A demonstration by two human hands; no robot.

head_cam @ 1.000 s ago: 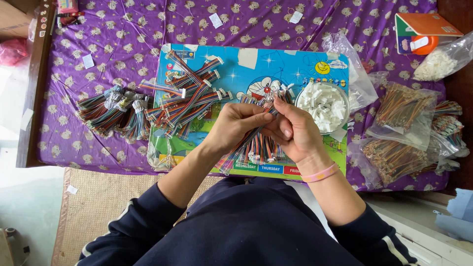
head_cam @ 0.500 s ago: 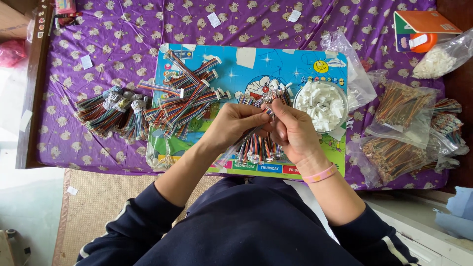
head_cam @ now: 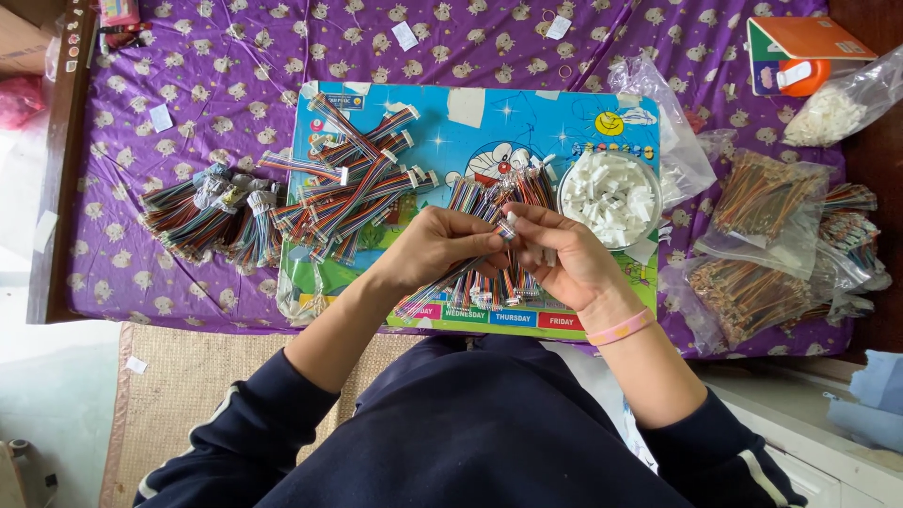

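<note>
**Wire strip and white connector, pinched over the board**

A multicoloured wire strip (head_cam: 461, 275) runs slantwise between both hands, just above the blue cartoon board (head_cam: 451, 141), held up close where its end can be seen plainly. The left hand (head_cam: 435, 246) has its fingers closed narrowly round the strip's upper end, steadying it. The right hand (head_cam: 562, 256) pinches a small white connector (head_cam: 513, 219) at that same end, thumb and forefinger tight together.

Under the hands lies a loose pile of bare strips (head_cam: 494, 202), within easy reach. Just beside the right hand stands a round bowl (head_cam: 564, 183) heaped with white connectors. On the board's left side lie strips already capped in white (head_cam: 362, 183), and off the board, on the purple cloth (head_cam: 235, 66), lie bundled strips (head_cam: 202, 218). At the right, clear plastic bags (head_cam: 767, 235) hold more wire; another bag (head_cam: 837, 108) holds white pieces.
</note>
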